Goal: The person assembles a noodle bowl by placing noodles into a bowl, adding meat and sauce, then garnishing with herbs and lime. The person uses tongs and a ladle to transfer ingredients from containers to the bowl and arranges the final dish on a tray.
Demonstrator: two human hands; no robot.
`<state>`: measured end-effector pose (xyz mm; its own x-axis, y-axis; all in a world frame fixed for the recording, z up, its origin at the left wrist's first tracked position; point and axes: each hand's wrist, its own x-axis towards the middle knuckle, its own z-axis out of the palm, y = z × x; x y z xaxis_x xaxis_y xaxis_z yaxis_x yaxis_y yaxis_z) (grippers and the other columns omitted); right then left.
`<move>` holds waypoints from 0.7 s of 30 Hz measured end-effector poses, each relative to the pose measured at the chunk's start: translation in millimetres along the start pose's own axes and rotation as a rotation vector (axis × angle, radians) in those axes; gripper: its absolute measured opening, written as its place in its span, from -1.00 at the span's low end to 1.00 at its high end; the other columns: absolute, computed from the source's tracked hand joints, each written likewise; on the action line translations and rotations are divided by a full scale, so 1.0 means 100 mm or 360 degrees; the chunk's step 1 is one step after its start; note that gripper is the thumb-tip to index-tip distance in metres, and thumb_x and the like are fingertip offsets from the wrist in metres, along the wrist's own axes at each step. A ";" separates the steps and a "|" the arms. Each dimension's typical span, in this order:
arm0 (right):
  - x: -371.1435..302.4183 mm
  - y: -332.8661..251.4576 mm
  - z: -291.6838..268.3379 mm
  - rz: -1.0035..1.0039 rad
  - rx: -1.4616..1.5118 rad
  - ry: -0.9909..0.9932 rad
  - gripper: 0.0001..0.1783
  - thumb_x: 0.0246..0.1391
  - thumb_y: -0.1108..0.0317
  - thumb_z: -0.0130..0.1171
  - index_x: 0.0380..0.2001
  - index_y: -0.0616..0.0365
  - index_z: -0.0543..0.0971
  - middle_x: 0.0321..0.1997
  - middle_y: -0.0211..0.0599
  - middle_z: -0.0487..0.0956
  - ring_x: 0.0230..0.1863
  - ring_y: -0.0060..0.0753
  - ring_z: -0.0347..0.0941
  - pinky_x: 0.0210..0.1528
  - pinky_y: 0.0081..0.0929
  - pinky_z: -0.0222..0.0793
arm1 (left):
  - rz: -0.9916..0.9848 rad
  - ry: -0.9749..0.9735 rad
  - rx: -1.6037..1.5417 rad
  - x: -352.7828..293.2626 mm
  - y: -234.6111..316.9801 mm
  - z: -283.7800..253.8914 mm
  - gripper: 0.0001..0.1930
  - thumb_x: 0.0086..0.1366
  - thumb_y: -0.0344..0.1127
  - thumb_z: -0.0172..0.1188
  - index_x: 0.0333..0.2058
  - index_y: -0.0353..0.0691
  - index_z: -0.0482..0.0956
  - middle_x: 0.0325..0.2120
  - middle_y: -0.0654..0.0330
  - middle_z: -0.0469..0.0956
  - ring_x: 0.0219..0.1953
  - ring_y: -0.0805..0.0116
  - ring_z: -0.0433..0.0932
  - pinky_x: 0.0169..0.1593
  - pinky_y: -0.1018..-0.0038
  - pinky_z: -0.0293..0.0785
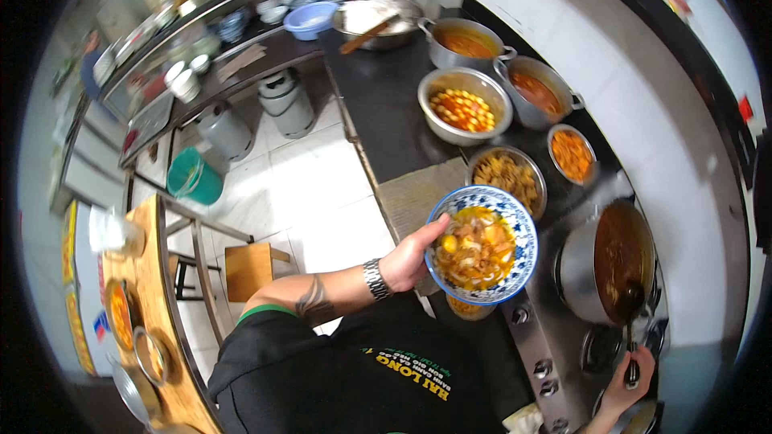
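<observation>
My left hand [412,260] grips a blue-and-white patterned bowl [521,229] by its left side, the thumb over the rim. Noodle soup [474,251] with orange broth and pieces of topping lies in the bowl. At the lower right, my right hand [632,379] is closed round the handle of a ladle [631,305]. The ladle's head dips into the dark red-brown broth of a large metal pot [581,269] on the stove. How deep the ladle goes is hidden by the broth.
Beyond the bowl stand a steel bowl of eggs [429,112], a bowl of meat pieces [541,193], a small orange-filled bowl [591,145] and two soup pots [438,54] [515,80]. Stove knobs [543,368] line the front edge. Left are gas cylinders [287,108], a green bucket [197,181] and a wooden table [161,273].
</observation>
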<state>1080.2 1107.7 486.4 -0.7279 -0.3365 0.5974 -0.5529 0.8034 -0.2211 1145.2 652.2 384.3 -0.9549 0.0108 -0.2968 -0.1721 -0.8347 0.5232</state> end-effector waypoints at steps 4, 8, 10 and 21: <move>0.12 0.15 0.20 0.0774 0.0323 0.0069 -0.83 0.15 0.39 0.21 -0.25 0.25 0.49 -0.22 -0.25 0.50 -0.15 -0.41 0.45 -0.04 -0.44 0.34 | 0.0203 0.0251 -0.0081 -0.55 0.23 -0.41 -0.40 0.40 0.13 -0.09 0.20 -0.23 0.29 0.16 0.14 0.41 0.21 0.30 0.36 0.28 0.31 0.23; 0.24 0.22 0.39 0.1358 0.0665 0.0258 -0.73 0.18 0.22 0.22 -0.12 0.10 0.52 -0.27 -0.34 0.53 -0.30 -0.53 0.46 -0.24 -0.66 0.31 | 0.0541 0.0426 -0.0147 -0.90 0.39 -0.84 -0.38 0.37 0.14 -0.04 0.19 -0.24 0.30 0.15 0.11 0.41 0.19 0.27 0.37 0.26 0.29 0.25; 0.26 0.20 0.44 0.1629 0.0707 0.0600 -0.69 0.18 0.20 0.21 -0.08 0.10 0.52 -0.30 -0.37 0.54 -0.37 -0.53 0.46 -0.34 -0.70 0.31 | 0.0633 0.0517 -0.0200 -1.09 0.65 -1.08 -0.38 0.36 0.13 -0.01 0.19 -0.23 0.29 0.14 0.08 0.42 0.17 0.20 0.40 0.24 0.21 0.30; 0.15 -0.44 1.07 0.2018 0.0967 0.1539 -0.48 0.05 0.10 0.29 -0.07 0.32 0.56 -0.04 -0.12 0.46 -0.16 -0.26 0.39 -0.08 -0.35 0.38 | 0.0760 0.0640 -0.0118 -2.17 2.17 -2.87 -0.33 0.35 0.15 -0.02 0.23 -0.25 0.24 0.18 0.08 0.37 0.19 0.17 0.38 0.26 0.20 0.27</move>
<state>1050.3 1014.4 422.3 -0.4343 0.9007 -0.0069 -0.0946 -0.0533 -0.9941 1384.2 310.9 332.4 -0.7541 -0.5685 -0.3289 0.2820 -0.7325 0.6196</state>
